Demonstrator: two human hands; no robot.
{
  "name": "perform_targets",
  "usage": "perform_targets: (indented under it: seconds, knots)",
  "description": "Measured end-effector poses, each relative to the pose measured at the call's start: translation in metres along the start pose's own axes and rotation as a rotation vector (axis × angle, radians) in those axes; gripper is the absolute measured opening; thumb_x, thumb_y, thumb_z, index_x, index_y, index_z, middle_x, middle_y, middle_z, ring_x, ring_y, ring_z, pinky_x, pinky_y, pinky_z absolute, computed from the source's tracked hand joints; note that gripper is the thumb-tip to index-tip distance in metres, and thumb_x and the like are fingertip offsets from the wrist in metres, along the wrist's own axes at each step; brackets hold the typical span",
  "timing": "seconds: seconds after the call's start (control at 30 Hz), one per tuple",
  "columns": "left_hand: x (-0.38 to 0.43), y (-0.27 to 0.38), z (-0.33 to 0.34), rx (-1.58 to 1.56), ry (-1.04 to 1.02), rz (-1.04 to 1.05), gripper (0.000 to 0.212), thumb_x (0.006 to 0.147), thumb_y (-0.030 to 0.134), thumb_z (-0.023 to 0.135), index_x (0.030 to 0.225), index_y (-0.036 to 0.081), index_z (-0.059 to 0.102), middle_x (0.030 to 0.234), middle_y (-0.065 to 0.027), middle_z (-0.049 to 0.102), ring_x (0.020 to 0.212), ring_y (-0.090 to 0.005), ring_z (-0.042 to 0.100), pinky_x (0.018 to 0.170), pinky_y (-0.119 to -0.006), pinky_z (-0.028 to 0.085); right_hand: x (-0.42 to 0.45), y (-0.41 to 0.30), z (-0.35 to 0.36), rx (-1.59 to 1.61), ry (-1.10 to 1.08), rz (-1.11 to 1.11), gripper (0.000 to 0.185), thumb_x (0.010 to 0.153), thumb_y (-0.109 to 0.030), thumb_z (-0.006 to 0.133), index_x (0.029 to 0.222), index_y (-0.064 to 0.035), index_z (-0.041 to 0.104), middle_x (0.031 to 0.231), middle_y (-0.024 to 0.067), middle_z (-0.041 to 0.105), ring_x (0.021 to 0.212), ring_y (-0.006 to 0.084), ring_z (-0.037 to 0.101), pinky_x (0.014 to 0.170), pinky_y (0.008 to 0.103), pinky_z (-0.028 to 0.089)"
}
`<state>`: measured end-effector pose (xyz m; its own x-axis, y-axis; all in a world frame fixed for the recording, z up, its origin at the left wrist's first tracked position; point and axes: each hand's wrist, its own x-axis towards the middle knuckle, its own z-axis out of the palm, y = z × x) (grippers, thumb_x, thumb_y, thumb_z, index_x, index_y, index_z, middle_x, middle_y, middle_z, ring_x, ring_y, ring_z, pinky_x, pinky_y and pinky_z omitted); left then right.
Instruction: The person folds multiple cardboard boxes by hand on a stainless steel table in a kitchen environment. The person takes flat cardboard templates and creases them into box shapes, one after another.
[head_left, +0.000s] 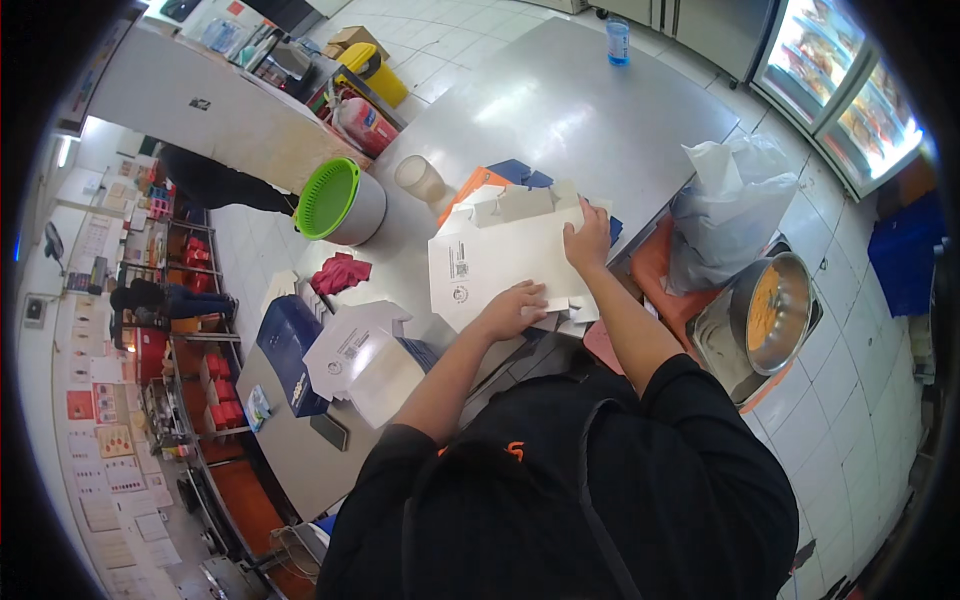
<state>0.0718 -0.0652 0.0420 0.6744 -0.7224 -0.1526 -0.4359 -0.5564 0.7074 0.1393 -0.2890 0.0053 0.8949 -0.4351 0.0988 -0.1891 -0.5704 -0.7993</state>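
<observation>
A flat white cardboard box blank with printed writing and a code lies on a stack of blanks in front of me. My left hand rests palm down on its near part. At its right side, my right hand grips the edge, thumb on the white face and fingers over the rim. Raised flaps stand along the far edge. Orange cardboard and dark blue cardboard show behind. Left of my arms, a partly folded box sits beside a dark blue box.
The steel table bears a white bucket with a green strainer, a cup, a red cloth, a phone and a blue bottle. To the right are a plastic bag and a steel bowl. Other people stand left.
</observation>
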Motion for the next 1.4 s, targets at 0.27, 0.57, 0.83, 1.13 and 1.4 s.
perform_targets:
  seconds: [0.27,0.57,0.83,1.13,1.4]
  knots:
    - [0.010,0.027,-0.009,0.017,0.043,-0.170,0.022,0.092,0.019,0.067,0.102,0.001,0.074,0.110,-0.0132,0.073,0.118,-0.0345,0.064,0.099,-0.042,0.049,0.021,0.024,-0.005,0.154,-0.042,0.015,0.048,0.085,-0.018,0.073,0.129,-0.0003,0.066,0.111,0.0176,0.066,0.104,0.0303,0.065,0.093,0.0399,0.050]
    - [0.009,-0.003,-0.016,-0.150,-0.026,0.004,0.019,0.072,0.016,0.082,0.085,0.003,0.077,0.103,-0.0107,0.072,0.104,-0.0311,0.066,0.094,-0.039,0.052,0.005,0.065,-0.035,0.586,-0.279,0.220,0.038,0.091,-0.012,0.070,0.127,0.0024,0.067,0.114,0.0111,0.073,0.100,0.0165,0.068,0.089,0.0292,0.052]
    - [0.002,-0.010,-0.009,-0.031,-0.009,0.030,0.015,0.075,0.014,0.078,0.086,0.004,0.078,0.107,-0.0117,0.071,0.105,-0.0311,0.066,0.096,-0.039,0.051,-0.043,0.074,-0.064,0.293,-0.379,0.072,0.024,0.091,-0.010,0.069,0.110,0.0044,0.074,0.096,0.0127,0.077,0.089,0.0183,0.072,0.082,0.0312,0.056]
    - [0.006,0.010,-0.011,0.188,-0.032,0.058,0.022,0.071,0.017,0.077,0.089,0.005,0.075,0.104,-0.0092,0.069,0.109,-0.0295,0.063,0.096,-0.039,0.052,-0.059,0.089,-0.062,0.337,-0.426,0.088,0.019,0.093,-0.003,0.065,0.108,0.0055,0.073,0.092,0.0060,0.074,0.081,0.0112,0.067,0.075,0.0262,0.053]
    - [0.006,0.011,-0.006,0.298,-0.079,0.108,0.022,0.071,0.017,0.076,0.089,0.005,0.074,0.106,-0.0081,0.069,0.112,-0.0279,0.061,0.097,-0.039,0.052,-0.057,0.085,-0.065,0.386,-0.439,0.152,0.023,0.088,-0.009,0.069,0.106,0.0040,0.075,0.092,0.0116,0.076,0.084,0.0156,0.070,0.079,0.0306,0.055]
